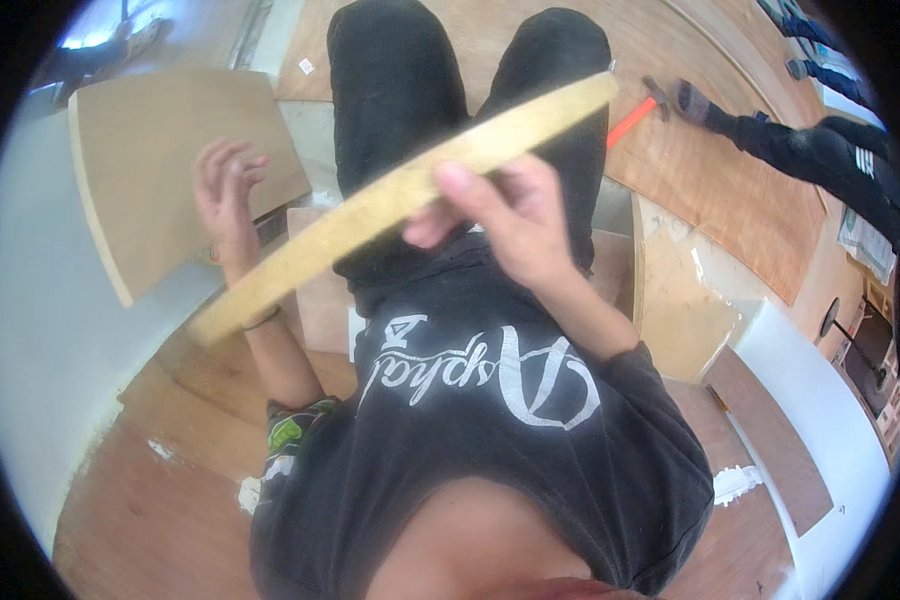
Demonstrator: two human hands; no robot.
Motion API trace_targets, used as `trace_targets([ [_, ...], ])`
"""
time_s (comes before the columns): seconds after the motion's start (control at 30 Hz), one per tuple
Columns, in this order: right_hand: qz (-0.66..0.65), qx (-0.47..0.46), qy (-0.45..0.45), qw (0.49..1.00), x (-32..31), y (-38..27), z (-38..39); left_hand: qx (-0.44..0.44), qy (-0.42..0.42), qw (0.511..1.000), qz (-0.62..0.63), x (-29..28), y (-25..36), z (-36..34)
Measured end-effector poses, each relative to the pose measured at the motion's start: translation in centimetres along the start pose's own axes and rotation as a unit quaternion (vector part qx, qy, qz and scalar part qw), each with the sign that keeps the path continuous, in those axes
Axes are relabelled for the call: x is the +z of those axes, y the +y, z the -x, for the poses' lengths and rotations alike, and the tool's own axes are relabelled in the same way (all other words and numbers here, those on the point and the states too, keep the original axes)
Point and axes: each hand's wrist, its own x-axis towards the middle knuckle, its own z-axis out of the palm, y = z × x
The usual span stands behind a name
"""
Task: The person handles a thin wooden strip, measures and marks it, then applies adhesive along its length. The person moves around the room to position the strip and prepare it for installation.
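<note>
A long, narrow, pale yellow wooden strip [355, 218] slants across my lap, its left end low and its right end raised above my right knee. My right hand [520, 215] grips it near the middle, with the thumb on the face towards me and the fingers behind. On the far side of the strip's left part, my left hand [228, 195] is raised with bent fingers apart, slightly blurred. It holds nothing that I can see. Part of my left wrist lies behind the strip.
A tan wooden panel [180, 165] stands beyond my left hand. A hammer with an orange handle [630, 124] lies past my right knee on the plywood [730, 210]. Another person's legs [800, 150] reach in from the far right. A thin brown board [770, 435] rests at the right.
</note>
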Motion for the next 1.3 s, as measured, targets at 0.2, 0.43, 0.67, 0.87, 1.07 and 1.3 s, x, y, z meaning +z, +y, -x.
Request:
trace_targets([
  [0.2,-0.001,0.064,0.007,0.998,-0.6,5.8,-1.4,-0.033,0.024,0.993,0.107,-5.8,-0.7,-1.7],
  [0.43,0.102,0.134,0.003,0.986,-2.6,8.2,-0.7,-0.104,-0.022,0.967,-0.231,-7.1,0.3,0.8],
  [0.67,0.151,0.158,-0.058,0.974,-2.3,9.6,-0.5,0.145,-0.058,0.923,-0.351,3.2,5.2,2.6],
  [0.87,0.324,-0.04,-0.112,0.939,-2.0,10.2,-0.6,0.18,-0.29,0.878,-0.335,11.9,7.6,6.7],
  [1.07,0.272,0.121,-0.181,0.937,-4.7,8.0,0.5,-0.113,-0.266,0.941,-0.174,11.0,6.7,7.4],
  [1.3,0.062,0.016,0.094,0.993,-6.8,7.8,-0.2,-0.201,-0.254,0.938,-0.12,8.9,4.2,8.0],
])
